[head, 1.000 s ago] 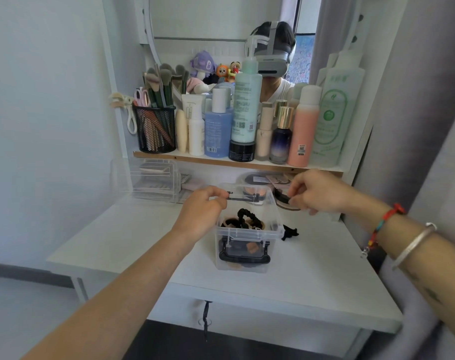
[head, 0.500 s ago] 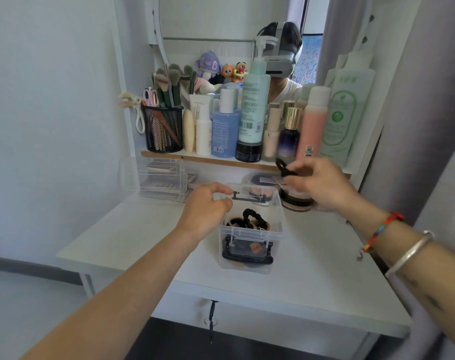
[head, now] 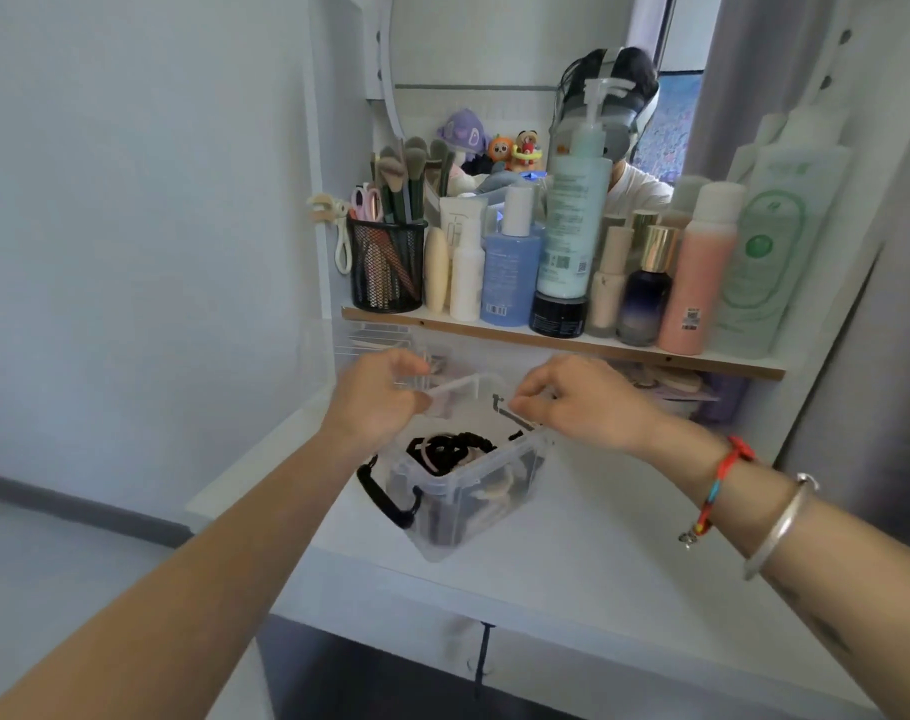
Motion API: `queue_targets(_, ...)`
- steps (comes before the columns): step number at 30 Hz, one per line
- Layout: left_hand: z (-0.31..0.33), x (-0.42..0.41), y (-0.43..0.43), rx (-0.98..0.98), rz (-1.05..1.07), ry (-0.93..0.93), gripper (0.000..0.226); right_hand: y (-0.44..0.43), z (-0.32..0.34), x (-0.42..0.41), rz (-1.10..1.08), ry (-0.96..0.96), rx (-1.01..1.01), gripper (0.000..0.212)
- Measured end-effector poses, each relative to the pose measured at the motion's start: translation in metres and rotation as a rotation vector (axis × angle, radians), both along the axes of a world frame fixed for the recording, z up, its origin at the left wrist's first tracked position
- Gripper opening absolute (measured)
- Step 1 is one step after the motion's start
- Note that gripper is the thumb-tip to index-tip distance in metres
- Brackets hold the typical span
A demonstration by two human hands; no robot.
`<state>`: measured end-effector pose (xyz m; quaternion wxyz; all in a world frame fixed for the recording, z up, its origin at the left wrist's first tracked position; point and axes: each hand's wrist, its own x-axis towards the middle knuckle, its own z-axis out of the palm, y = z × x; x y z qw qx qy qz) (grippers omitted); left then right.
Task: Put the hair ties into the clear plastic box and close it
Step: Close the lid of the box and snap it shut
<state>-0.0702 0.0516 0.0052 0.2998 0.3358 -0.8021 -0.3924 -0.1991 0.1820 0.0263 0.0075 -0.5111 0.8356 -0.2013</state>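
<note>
Gripping lid [head: 460, 389] at both ends: our left hand [head: 377, 402] pinched shut on its left edge, our right hand [head: 580, 407] closed on its right edge and black latch. Clear plastic box [head: 468, 491] sits on white table [head: 572, 574] just below both hands, long axis running from near-left to far-right. Hair ties [head: 450, 449] heaped at rim level under left hand. Risk: heap fouls lid, latch fails to seat; box skids if we press off-centre
</note>
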Motion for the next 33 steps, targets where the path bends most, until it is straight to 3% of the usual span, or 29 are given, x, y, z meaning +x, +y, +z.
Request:
queue_targets(5, 0.004, 0.026, -0.043, 0.072, 0.086, -0.055, 0.045, -0.035, -0.001, 0.022, 0.092, -0.165, -0.056, 0.024)
queue_targets(7, 0.005, 0.032, -0.057, 0.149, 0.068, 0.034, 0.046, -0.048, 0.002, 0.025, 0.034, -0.225, -0.167, 0.030)
queue_targets(10, 0.004, 0.039, -0.077, 0.236, 0.143, 0.197, 0.041, -0.070, 0.008, 0.021, -0.094, -0.240, -0.327, 0.019)
queue_targets(16, -0.012, 0.039, -0.103, 0.369, 0.177, 0.166, 0.051, -0.118, 0.003, 0.008, -0.067, -0.431, 0.038, 0.040)
queue_targets(22, -0.023, 0.029, -0.120, 0.543, 0.088, 0.192, 0.056, -0.140, -0.006, 0.001, 0.036, -0.524, 0.067, 0.047)
queue_targets(24, -0.022, 0.029, -0.119, 0.524, 0.086, 0.249, 0.053, -0.140, -0.004, 0.002, 0.022, -0.503, 0.025, 0.045)
queue_targets(27, -0.012, 0.034, -0.116, 0.347, 0.165, 0.326, 0.046, -0.135, 0.009, 0.009, -0.003, -0.412, -0.085, 0.051)
queue_targets(33, 0.013, 0.055, -0.089, 0.127, 0.323, 0.460, 0.035, -0.115, 0.039, 0.025, -0.024, -0.298, -0.457, 0.041)
